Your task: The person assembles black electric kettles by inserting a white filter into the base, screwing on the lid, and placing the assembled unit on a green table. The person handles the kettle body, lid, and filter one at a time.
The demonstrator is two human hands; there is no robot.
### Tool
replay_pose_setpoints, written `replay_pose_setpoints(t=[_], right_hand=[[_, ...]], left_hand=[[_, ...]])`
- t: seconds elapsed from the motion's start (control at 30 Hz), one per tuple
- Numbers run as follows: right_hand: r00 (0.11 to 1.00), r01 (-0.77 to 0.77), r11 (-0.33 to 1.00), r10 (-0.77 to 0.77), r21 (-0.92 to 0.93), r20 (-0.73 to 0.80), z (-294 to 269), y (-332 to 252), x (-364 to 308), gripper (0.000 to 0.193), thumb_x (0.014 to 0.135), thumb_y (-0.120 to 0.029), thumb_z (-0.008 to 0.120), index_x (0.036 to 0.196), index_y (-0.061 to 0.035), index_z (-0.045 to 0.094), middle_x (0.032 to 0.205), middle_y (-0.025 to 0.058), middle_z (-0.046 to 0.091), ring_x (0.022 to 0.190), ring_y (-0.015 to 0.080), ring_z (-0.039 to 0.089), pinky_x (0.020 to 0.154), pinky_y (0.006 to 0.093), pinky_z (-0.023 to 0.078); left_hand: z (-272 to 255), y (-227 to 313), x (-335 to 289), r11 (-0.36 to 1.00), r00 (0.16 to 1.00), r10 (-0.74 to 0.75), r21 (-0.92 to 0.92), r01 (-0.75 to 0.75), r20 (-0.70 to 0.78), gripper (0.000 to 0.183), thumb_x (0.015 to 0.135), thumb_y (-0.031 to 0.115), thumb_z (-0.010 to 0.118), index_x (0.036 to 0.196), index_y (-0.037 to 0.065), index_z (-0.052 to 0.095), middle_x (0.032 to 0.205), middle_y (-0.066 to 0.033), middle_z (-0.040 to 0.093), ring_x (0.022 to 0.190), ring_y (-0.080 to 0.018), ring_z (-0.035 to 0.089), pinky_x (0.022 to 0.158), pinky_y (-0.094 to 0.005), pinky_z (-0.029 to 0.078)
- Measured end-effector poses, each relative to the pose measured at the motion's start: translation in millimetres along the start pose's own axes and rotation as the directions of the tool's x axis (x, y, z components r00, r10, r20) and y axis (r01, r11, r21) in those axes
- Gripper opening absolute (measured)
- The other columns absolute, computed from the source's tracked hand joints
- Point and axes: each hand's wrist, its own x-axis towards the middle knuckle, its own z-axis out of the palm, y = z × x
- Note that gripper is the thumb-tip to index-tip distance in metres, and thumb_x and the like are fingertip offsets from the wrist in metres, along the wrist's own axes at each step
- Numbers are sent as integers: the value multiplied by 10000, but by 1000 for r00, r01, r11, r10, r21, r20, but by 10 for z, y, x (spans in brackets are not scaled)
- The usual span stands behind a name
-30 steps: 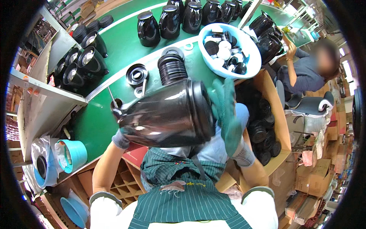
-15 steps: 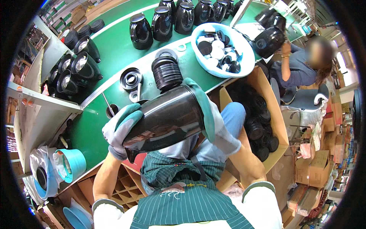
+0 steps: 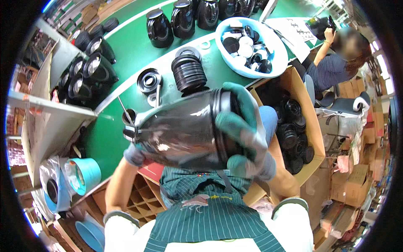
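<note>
At the far left, a shelf [image 3: 46, 122] edges the green table [image 3: 126, 50], and dark jug bodies [image 3: 90, 71] with shiny openings stand crowded beside it. Below the shelf, near my left elbow, a light blue tub [image 3: 86, 174] lies on its side.

My left hand [image 3: 134, 154], in a grey-green glove, cups the spout end of the black jug [image 3: 180, 132] from below; most of that hand is hidden behind the jug, so I see only a bit of glove at its lower left edge. The jug lies on its side across my front, raised above my lap and the table edge, glossy and a little blurred.

Behind it on the table a black ring-shaped lid [image 3: 149, 80] sits next to a stack of black ribbed rings [image 3: 189, 73], and further back three finished black jugs [image 3: 182, 19] stand in a row.

My right hand [image 3: 243, 130], gloved too, wraps over the wide base end of the jug, fingers curled closed around its rim. So both hands carry it, one at each end.

Right of the stack, a pale blue basin [image 3: 273, 63] holds black and white caps. Beside my right knee an open cardboard box [image 3: 310, 126] is filled with black round parts. At the far right another person [image 3: 336, 63] sits holding a dark jug.
</note>
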Motion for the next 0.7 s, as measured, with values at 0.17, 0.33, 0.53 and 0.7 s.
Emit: replay_pose_setpoints(t=[0.17,0.33,0.53,0.7], right_hand=[[717,-569,519,694,638,74,-17,115,-375,769,1015,-394,628,1597,-1,313,1586,212,410,1407,318,500,1185,430,395],[306,-777,-87,814,624,494,-215,382,-690,753,1013,-325,660,1603,-34,293,1585,157,425,1401,231,512,1158,364,440],[919,-388,827,378,407,108,37,463,-902,736,1060,-502,529,1512,66,413,1669,274,226,1541,289,304,1238,429,298],[512,-638,152,816,755,269,149,113,-608,635,1080,-498,491,1488,-11,473,1426,186,592,1276,239,619,1029,428,563]], left_hand=[[870,1251,253,118,777,578,916,-384,252,363,806,201,835,1120,33,762,1130,-151,763,1058,-289,746,941,-387,599],[862,1365,159,52,791,422,860,-508,443,375,794,177,779,1159,93,759,1178,-109,737,1075,-277,723,889,-368,611],[198,370,88,825,993,-77,-555,111,84,525,933,237,696,1368,-40,597,1322,-181,664,1208,-262,651,1050,-423,545],[743,1123,73,354,768,616,809,-470,176,483,759,171,820,1209,38,703,1160,-146,743,1048,-306,737,935,-397,588]])
